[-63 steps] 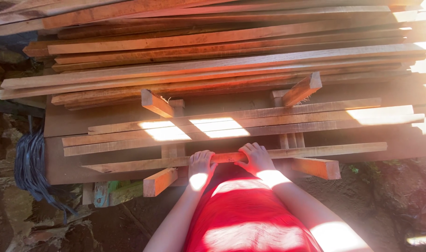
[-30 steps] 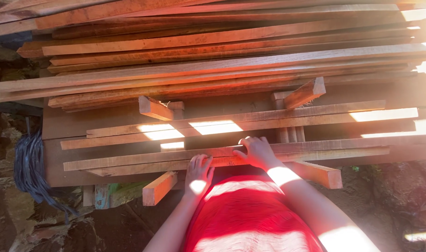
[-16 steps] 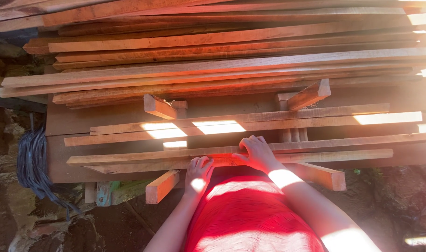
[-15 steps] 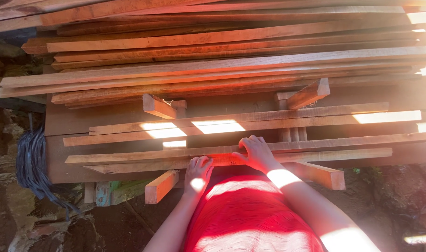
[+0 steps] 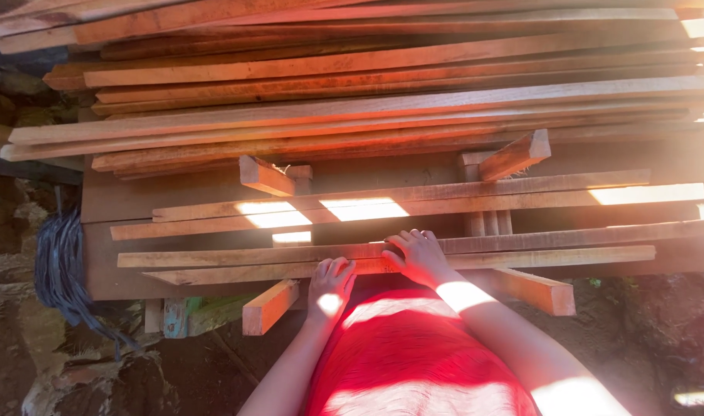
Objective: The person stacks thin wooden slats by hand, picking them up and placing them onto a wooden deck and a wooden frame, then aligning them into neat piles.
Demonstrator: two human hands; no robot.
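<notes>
Two hands on the nearest slat of a stacked timber pile

From left: a dark bundle of cord [image 5: 59, 266] hangs beside the surface [image 5: 105, 262]; what may be a green container [image 5: 178, 316] sits beneath. The left hand [image 5: 330, 281] rests flat, fingers released, on the front wooden slat [image 5: 236, 272]; the right hand [image 5: 420, 256] curls over the slat behind [image 5: 567, 235], beneath the lumber stack [image 5: 383, 108].

1. Single head-worn camera, looks steeply down past the person's red-clad front.
2. Faces a stack of long reddish-brown wooden planks [image 5: 367, 108], filling the upper frame.
3. Close range; both hands sit low-centre, within arm's reach.
</notes>
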